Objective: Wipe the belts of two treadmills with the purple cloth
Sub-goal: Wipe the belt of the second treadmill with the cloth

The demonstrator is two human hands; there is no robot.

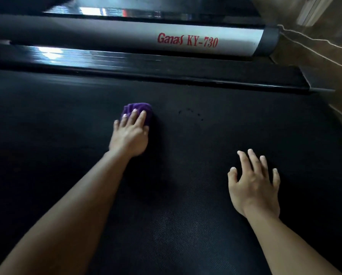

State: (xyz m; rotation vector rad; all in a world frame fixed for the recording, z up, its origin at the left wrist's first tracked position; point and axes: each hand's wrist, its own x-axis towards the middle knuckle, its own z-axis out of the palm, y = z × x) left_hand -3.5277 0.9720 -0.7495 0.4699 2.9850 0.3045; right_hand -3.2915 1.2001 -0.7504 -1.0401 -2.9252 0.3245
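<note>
The black textured treadmill belt [186, 225] fills most of the head view. A bunched purple cloth [144, 109] lies on the belt left of centre. My left hand [130, 133] presses flat on the cloth with straight fingers, covering its near part. At the lower right, my right hand [254, 184] rests on the bare belt with fingers spread. It holds nothing.
A glossy black side rail [126, 64] borders the belt's far edge. Beyond it runs a grey rail [126, 36] lettered "Ganas KY-730" in red, ending in a dark cap [268, 41]. Brown floor [324, 52] with a pale cord lies at the right.
</note>
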